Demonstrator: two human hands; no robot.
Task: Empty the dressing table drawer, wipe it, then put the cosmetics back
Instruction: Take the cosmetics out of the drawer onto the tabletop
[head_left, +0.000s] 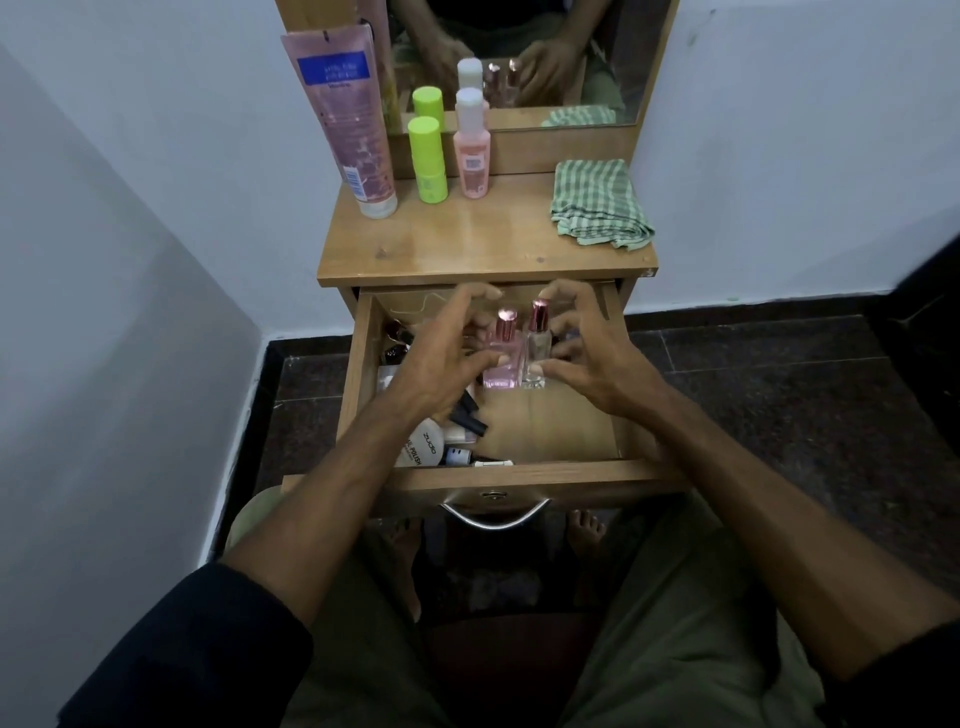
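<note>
Glass, square-sided and rose-capped, two perfume bottles are standing upright side by side: the pink bottle (502, 358) is being pinched by the left hand (451, 358), the clear bottle (536, 347) by the right hand (587, 353), above the wooden drawer (561, 478). Fingers are hiding the bottles' far sides. Small cosmetics (441, 441) are lying jumbled along the drawer's left edge, partly covered by the left wrist. A checked cloth (597, 205) is sitting crumpled at the bench's (467, 244) right edge.

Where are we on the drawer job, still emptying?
Emptying, partway. Done: pink tube, green stick and peach bottle stand on the tabletop. In hand: left hand and right hand around two perfume bottles over the open drawer. Left: small cosmetics inside, wiping with the folded checked cloth, restocking.
</note>
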